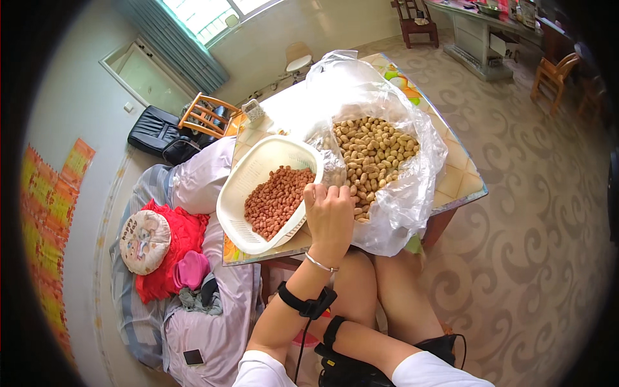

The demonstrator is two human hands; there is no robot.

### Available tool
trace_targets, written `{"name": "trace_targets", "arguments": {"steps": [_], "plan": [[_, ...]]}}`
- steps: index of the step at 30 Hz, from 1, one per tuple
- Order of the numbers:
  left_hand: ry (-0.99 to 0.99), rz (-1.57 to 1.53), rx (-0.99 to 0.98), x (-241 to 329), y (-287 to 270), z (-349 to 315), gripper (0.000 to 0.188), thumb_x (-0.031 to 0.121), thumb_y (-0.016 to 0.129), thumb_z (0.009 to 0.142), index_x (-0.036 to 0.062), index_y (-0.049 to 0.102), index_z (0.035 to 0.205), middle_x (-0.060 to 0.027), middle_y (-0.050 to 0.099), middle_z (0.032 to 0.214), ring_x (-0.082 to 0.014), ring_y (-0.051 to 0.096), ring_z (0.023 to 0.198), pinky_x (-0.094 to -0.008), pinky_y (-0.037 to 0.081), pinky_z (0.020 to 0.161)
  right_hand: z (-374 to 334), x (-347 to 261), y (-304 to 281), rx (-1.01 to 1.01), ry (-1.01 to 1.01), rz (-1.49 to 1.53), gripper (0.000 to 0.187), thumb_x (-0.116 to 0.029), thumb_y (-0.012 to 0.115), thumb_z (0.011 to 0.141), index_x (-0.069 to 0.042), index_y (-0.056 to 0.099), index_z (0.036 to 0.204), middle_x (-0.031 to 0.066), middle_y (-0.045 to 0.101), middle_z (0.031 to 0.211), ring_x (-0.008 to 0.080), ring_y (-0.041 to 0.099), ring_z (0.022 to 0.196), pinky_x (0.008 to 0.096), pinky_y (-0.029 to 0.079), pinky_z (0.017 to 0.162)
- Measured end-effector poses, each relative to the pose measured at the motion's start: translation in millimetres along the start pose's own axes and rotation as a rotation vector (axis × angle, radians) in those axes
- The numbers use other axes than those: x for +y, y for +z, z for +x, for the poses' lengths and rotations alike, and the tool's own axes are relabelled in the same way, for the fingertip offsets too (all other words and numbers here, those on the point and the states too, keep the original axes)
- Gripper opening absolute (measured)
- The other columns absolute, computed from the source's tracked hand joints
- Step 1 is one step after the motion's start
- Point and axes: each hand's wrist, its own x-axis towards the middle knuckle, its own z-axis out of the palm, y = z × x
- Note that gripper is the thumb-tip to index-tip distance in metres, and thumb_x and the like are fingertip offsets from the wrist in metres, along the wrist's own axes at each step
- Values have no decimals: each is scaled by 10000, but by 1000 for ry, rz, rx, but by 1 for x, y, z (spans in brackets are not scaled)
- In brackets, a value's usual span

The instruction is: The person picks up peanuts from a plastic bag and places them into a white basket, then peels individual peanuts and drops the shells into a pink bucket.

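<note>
My left hand (329, 209) is raised over the table's near edge, between a white plastic basket and an open plastic bag. Its fingers are curled closed, and whatever they hold is hidden beneath them. Reddish shelled peanuts (278, 200) lie in the basket (233, 168). Unshelled peanuts (377, 151) fill the clear bag (422, 200), whose near side hangs over the table edge. Below the table, my right forearm (367, 342) crosses behind my left forearm, which hides the right hand. Part of a pink-red container (306, 337) shows beside that forearm.
The patterned table (461, 171) carries a small white basket (253, 111) at its far left. To the left, a cloth-covered seat (222, 303) holds a round cushion (145, 242), red cloth (187, 222) and a phone (193, 357). A wooden chair (209, 116) stands beyond.
</note>
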Motion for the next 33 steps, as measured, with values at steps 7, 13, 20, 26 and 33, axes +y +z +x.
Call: {"name": "trace_targets", "arguments": {"steps": [7,13,20,26,33], "plan": [[-46,123,-4,11,11,-1,137,244,595,758,107,609,761,-21,548,882,-202,432,947,-420,223,902,-2,-1,-5,-20,11,27,306,-286,496,819,-17,620,744,119,618,690,248,589,581,342,471,532],[-73,275,-50,16,21,5,132,241,594,754,111,605,769,-12,548,866,-198,432,945,-422,216,910,-1,-4,-2,-32,12,39,313,-292,493,822,-18,619,739,114,615,678,237,584,567,331,467,521],[-77,-50,206,16,5,6,58,171,586,724,115,576,712,-5,523,806,-175,448,913,-394,239,900,1,-4,-3,-51,13,51,321,-298,489,826,-18,618,733,108,613,665,223,578,551,319,463,508],[-214,-315,242,-13,-59,-31,100,166,666,683,128,650,774,9,563,773,-160,504,834,-350,261,847,7,-7,1,-68,11,91,329,-303,486,829,-19,617,729,103,610,654,212,573,538,308,459,498],[-535,-816,-142,-71,-107,-110,99,58,653,700,39,652,797,-32,580,741,-131,531,738,-248,382,693,26,-18,1,-31,7,375,337,-310,482,833,-20,616,723,97,608,640,199,567,522,295,455,485]]}}
